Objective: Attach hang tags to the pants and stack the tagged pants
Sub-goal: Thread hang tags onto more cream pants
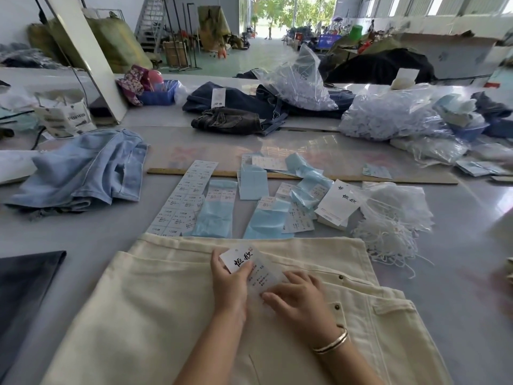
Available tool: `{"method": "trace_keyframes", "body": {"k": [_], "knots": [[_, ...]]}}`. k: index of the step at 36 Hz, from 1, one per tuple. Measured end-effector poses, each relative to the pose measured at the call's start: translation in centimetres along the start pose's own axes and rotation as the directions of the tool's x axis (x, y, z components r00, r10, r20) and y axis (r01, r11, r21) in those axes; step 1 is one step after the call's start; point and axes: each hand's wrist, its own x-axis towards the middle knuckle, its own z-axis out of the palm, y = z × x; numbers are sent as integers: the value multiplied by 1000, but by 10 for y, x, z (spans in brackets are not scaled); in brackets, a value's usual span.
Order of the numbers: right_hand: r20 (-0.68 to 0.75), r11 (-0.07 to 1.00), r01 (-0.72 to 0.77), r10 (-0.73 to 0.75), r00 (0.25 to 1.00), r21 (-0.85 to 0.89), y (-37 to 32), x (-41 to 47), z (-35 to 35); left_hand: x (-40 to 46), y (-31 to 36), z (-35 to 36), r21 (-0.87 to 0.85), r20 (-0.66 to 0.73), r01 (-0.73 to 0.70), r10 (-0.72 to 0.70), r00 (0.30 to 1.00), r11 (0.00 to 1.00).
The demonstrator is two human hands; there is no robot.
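Cream pants (166,301) lie spread on the grey table in front of me. My left hand (229,284) grips a white hang tag (240,259) with black characters, held just above the fabric. Under that tag lies a printed label (262,276), and my right hand (301,298) pinches its lower edge, a bracelet on the wrist. A small stack of white hang tags (340,202) sits to the right, beside a clear bag of white strings (391,218).
Label sheets and blue backing strips (216,207) lie beyond the pants, with a wooden ruler (361,177) behind them. Light blue jeans (83,170) sit at left, dark pants (244,112) at the back, dark fabric (25,287) at near left, plastic bags (388,115) at right.
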Motion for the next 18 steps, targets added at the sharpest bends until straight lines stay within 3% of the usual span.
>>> {"method": "trace_keyframes", "body": {"k": [2, 5, 9, 11, 12, 15, 18], "knots": [[38, 998, 19, -16, 999, -60, 0, 0, 2, -1, 0, 1, 68, -7, -49, 50, 999, 996], [53, 1000, 22, -21, 998, -5, -2, -3, 0, -10, 1, 5, 326, 25, -229, 234, 972, 917], [179, 993, 14, -34, 983, 114, 2, -10, -15, -21, -10, 10, 584, 205, -589, 600, 773, 559], [257, 997, 18, -36, 966, 71, 9, -11, -28, -22, -14, 12, 652, 312, -650, 644, 699, 390], [260, 998, 13, -28, 965, 62, 12, -10, -37, -21, -15, 12, 687, 360, -650, 625, 693, 325], [92, 990, -92, 83, 992, 105, 27, 6, -69, -24, -18, 13, 769, 484, -614, 466, 741, 179], [-224, 986, -166, 163, 961, 5, 61, 39, -106, -28, -20, 15, 761, 570, -647, 428, 701, 46]]}}
